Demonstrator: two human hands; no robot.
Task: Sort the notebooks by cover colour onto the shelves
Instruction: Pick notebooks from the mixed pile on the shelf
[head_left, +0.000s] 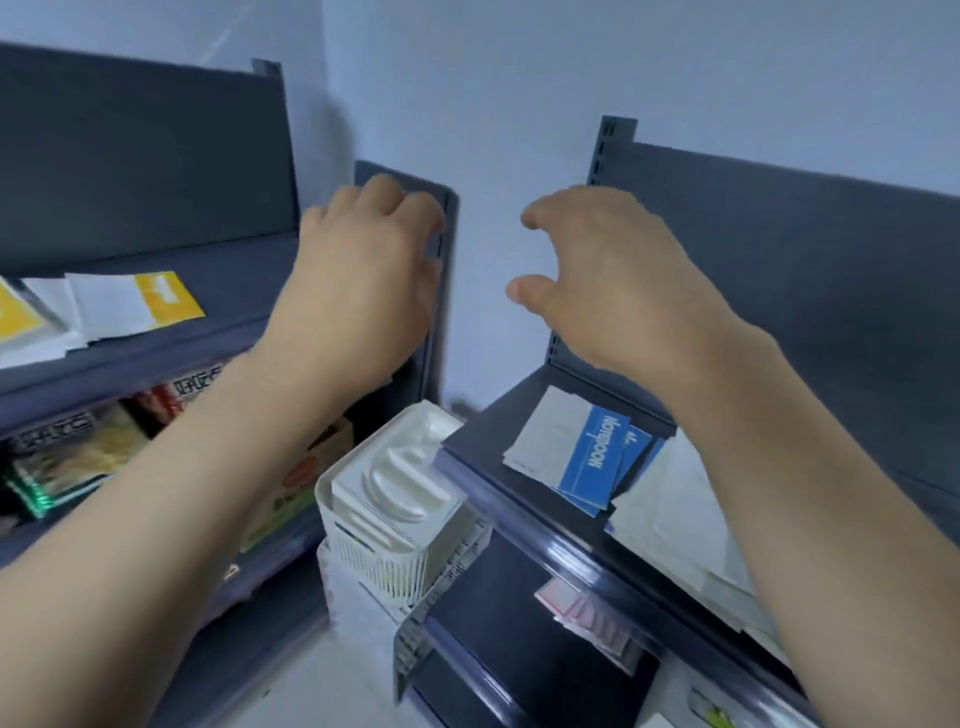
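Note:
Both of my hands are raised in front of the shelves and hold nothing. My left hand (363, 270) hovers over the right end of the left shelf (171, 348), fingers loosely curled. My right hand (608, 280) hangs above the right shelf (483, 431), fingers bent and spread. Yellow-and-white notebooks (135, 304) lie on the left shelf, to the left of my left hand. Blue-and-white notebooks (582, 452) lie stacked on the right shelf, below my right wrist.
A white slatted basket (395, 525) with white packs stands in the gap between the two shelf units. Packaged goods (78, 457) fill the lower left shelf. A pink notebook (587, 613) shows on a lower right shelf. The grey wall lies behind.

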